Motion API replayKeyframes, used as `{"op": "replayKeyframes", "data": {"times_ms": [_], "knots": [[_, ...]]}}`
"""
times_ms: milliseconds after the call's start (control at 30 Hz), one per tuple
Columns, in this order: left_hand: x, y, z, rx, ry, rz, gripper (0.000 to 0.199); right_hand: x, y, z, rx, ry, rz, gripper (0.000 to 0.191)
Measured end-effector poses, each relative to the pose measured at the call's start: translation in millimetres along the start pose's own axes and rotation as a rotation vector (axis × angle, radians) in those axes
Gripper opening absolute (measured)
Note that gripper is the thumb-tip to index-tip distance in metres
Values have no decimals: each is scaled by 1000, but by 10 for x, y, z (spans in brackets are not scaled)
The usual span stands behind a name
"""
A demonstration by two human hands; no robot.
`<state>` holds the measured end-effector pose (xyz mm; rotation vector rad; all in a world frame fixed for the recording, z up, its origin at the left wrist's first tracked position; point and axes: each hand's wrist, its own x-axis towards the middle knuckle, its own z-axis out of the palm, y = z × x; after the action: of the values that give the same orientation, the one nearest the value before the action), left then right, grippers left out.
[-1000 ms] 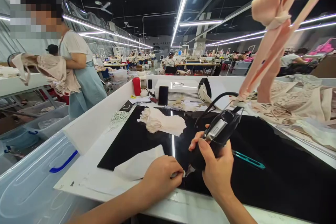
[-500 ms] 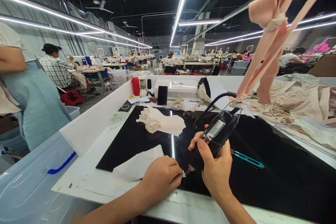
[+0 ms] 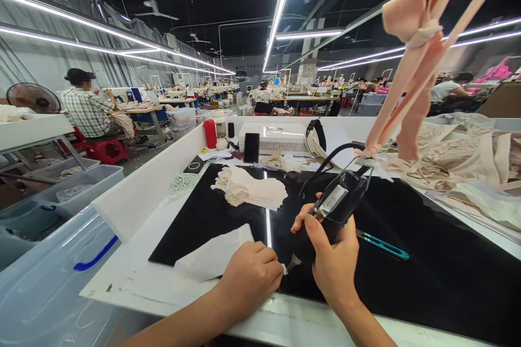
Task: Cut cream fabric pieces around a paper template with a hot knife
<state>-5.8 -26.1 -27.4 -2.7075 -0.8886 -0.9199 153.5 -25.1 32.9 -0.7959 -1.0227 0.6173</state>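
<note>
My right hand is wrapped round a black corded hot knife, its thumb on top. The tool's flat metal blade points down to the left, close to the fingertips of my left hand. Those left fingers are closed in a pinch on a white fabric piece; a small end of it pokes out by the blade. Whether blade and fabric touch, I cannot tell. Peach straps tied in knots hang from above down to the tool. Beyond my hands lies a stack of cream fabric pieces.
The work lies on a black glossy board. Teal thread snips lie right of my right hand. A phone, a white vented box and a red can stand behind. Beige garments are heaped at right.
A person in a blue-green skirt at the far left has walked out of view, uncovering a fan and plastic bins. My hands and the hot knife have hardly moved.
</note>
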Motion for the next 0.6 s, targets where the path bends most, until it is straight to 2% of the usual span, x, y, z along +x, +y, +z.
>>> {"op": "replayKeyframes", "data": {"times_ms": [600], "knots": [[-38, 26, 8, 3, 50, 17, 22, 64, 9, 46, 21, 44, 8, 30]]}}
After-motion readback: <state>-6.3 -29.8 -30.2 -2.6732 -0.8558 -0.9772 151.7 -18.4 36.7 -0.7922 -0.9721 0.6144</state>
